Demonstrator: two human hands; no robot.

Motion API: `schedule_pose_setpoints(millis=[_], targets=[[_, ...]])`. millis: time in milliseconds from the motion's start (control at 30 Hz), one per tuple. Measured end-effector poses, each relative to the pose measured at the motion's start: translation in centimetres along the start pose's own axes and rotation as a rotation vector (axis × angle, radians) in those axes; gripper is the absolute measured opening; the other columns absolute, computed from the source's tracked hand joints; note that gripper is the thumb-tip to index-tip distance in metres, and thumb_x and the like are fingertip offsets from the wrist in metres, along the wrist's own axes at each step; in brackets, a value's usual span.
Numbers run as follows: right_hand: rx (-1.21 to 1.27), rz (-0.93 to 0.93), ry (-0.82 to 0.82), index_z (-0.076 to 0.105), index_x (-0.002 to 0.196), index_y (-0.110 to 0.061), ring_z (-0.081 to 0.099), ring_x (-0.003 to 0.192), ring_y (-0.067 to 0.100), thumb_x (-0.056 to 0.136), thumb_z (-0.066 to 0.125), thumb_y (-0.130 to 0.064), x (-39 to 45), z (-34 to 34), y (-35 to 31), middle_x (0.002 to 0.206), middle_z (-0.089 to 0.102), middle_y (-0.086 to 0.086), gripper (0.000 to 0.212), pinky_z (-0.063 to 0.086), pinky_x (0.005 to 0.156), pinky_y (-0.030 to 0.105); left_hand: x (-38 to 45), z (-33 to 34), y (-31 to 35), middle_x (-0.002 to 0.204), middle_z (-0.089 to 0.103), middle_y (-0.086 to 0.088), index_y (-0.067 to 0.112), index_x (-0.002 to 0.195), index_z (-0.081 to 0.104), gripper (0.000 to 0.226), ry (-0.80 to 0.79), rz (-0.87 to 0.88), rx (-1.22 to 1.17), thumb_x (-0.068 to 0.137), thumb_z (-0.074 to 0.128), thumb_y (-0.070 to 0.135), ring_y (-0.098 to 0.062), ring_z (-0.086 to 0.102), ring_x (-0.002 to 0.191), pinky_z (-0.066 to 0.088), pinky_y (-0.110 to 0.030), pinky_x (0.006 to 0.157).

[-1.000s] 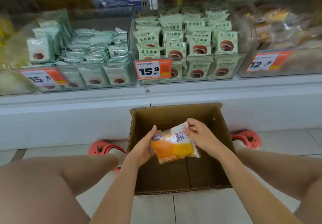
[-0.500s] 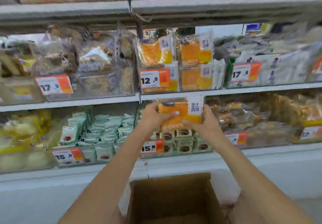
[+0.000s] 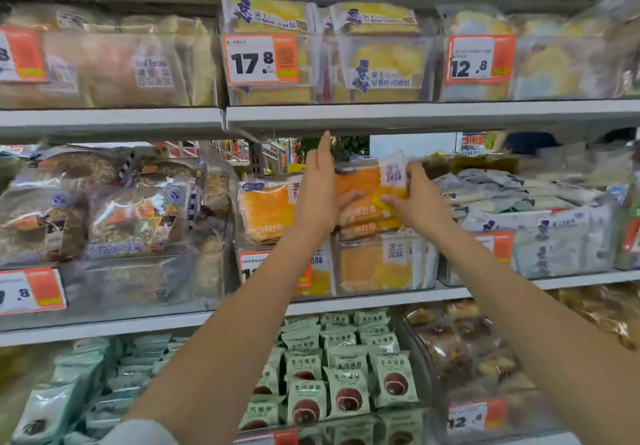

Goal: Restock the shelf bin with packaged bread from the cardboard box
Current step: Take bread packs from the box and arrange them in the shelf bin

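Observation:
Both my hands hold an orange-and-yellow packaged bread [image 3: 372, 191] at the top of the clear shelf bin [image 3: 426, 264] on the middle shelf. My left hand [image 3: 320, 195] grips its left edge, thumb across the front, one finger pointing up. My right hand [image 3: 417, 198] grips its right side, thumb on the yellow part. The packet sits above two like packets [image 3: 377, 268] standing in the bin, beside another packet [image 3: 265, 209] on the left. The cardboard box is out of view.
An upper shelf edge [image 3: 415, 117] runs just above my hands, carrying toast bins with price tags [image 3: 261, 60]. Bagged grain loaves [image 3: 131, 216] fill the left bin. Green snack packs [image 3: 343, 375] stand on the shelf below.
The view rose from the box on the floor to the shelves. My hands lifted the bread packet out of the box and up to the middle shelf bin.

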State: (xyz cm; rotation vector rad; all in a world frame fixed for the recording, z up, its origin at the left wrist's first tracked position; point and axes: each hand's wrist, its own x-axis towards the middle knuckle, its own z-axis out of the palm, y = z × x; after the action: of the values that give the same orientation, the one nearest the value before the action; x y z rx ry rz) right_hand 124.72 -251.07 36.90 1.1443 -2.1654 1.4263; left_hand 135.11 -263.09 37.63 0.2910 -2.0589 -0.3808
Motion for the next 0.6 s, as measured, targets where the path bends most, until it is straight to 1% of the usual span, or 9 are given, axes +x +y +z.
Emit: schedule_pose_setpoints(millis=[100, 167, 233, 300, 367, 433, 467, 500, 600], targets=[[-0.06, 0.006, -0.038, 0.041, 0.118, -0.007, 0.047, 0.067, 0.004, 0.085, 0.069, -0.019, -0.6, 0.6, 2.1, 0.084, 0.051, -0.007, 0.044, 0.033, 0.054, 0.02, -1.7, 1.6, -2.3, 0.14, 0.042, -0.024, 0.003, 0.148, 0.023, 0.093, 0.11, 0.196, 0.29, 0.078, 0.075, 0.033, -0.036, 0.04, 0.13, 0.035, -0.041, 0.107], [-0.05, 0.007, -0.015, 0.039, 0.119, -0.009, 0.05, 0.071, 0.008, 0.084, 0.07, -0.017, -0.9, 0.8, 2.6, 0.092, 0.054, -0.004, 0.047, 0.035, 0.055, 0.022, -2.4, 2.4, -3.2, 0.145, 0.036, -0.026, 0.001, 0.147, 0.025, 0.087, 0.144, 0.232, 0.386, 0.083, 0.068, 0.039, -0.038, 0.038, 0.133, 0.035, -0.046, 0.107], [-0.022, 0.018, -0.003, 0.038, 0.121, -0.009, 0.054, 0.082, 0.014, 0.085, 0.069, -0.013, -0.8, 0.7, 2.4, 0.098, 0.054, -0.002, 0.047, 0.038, 0.061, 0.024, -3.0, 2.9, -3.5, 0.154, 0.018, -0.024, 0.002, 0.15, 0.016, 0.082, 0.105, 0.201, 0.469, 0.091, 0.053, 0.047, -0.035, 0.024, 0.142, 0.024, -0.044, 0.114], [-0.004, 0.057, 0.004, 0.038, 0.124, -0.008, 0.052, 0.086, 0.014, 0.087, 0.066, -0.011, -0.5, 0.4, 2.3, 0.095, 0.053, -0.002, 0.047, 0.034, 0.055, 0.02, -3.6, 3.3, -3.7, 0.157, 0.007, -0.023, 0.001, 0.15, 0.01, 0.079, 0.07, 0.172, 0.509, 0.095, 0.034, 0.053, -0.032, 0.01, 0.146, 0.012, -0.043, 0.117], [-0.046, 0.079, -0.01, 0.038, 0.127, -0.007, 0.05, 0.085, 0.016, 0.088, 0.065, -0.011, -0.3, 0.1, 2.4, 0.085, 0.052, -0.003, 0.048, 0.03, 0.052, 0.016, -4.1, 3.6, -3.9, 0.156, 0.006, -0.024, -0.001, 0.15, 0.009, 0.081, 0.025, 0.187, 0.563, 0.094, 0.016, 0.057, -0.032, 0.005, 0.146, 0.009, -0.043, 0.117], [-0.084, 0.105, -0.039, 0.036, 0.132, -0.006, 0.055, 0.09, 0.023, 0.088, 0.065, -0.012, -0.3, -0.1, 2.4, 0.086, 0.058, 0.001, 0.053, 0.037, 0.058, 0.023, -4.3, 3.8, -4.2, 0.156, 0.007, -0.025, 0.0, 0.15, 0.008, 0.082, -0.016, 0.213, 0.587, 0.092, 0.008, 0.058, -0.034, 0.005, 0.146, 0.009, -0.045, 0.117], [-0.085, 0.12, -0.044, 0.034, 0.135, -0.006, 0.058, 0.098, 0.027, 0.087, 0.065, -0.013, -0.4, -0.3, 2.4, 0.099, 0.064, 0.007, 0.058, 0.041, 0.067, 0.027, -4.3, 3.7, -4.3, 0.156, 0.006, -0.025, 0.001, 0.15, 0.007, 0.081, -0.027, 0.221, 0.589, 0.093, 0.008, 0.057, -0.034, 0.004, 0.146, 0.009, -0.046, 0.117], [-0.074, 0.126, -0.031, 0.029, 0.14, -0.007, 0.058, 0.106, 0.028, 0.088, 0.065, -0.013, -0.6, -0.4, 2.3, 0.112, 0.063, 0.011, 0.063, 0.043, 0.077, 0.03, -4.3, 3.7, -4.4, 0.156, 0.004, -0.025, 0.002, 0.15, 0.006, 0.079, -0.032, 0.227, 0.593, 0.093, 0.008, 0.057, -0.034, 0.003, 0.146, 0.008, -0.046, 0.118], [-0.037, 0.057, 0.061, 0.018, 0.148, -0.009, 0.054, 0.115, 0.023, 0.09, 0.063, -0.015, -1.2, -0.6, 2.2, 0.119, 0.056, 0.009, 0.074, 0.042, 0.088, 0.032, -4.9, 3.5, -4.3, 0.155, 0.005, -0.026, 0.0, 0.15, 0.008, 0.079, 0.014, 0.206, 0.623, 0.095, 0.012, 0.057, -0.037, 0.004, 0.145, 0.004, -0.048, 0.119]])
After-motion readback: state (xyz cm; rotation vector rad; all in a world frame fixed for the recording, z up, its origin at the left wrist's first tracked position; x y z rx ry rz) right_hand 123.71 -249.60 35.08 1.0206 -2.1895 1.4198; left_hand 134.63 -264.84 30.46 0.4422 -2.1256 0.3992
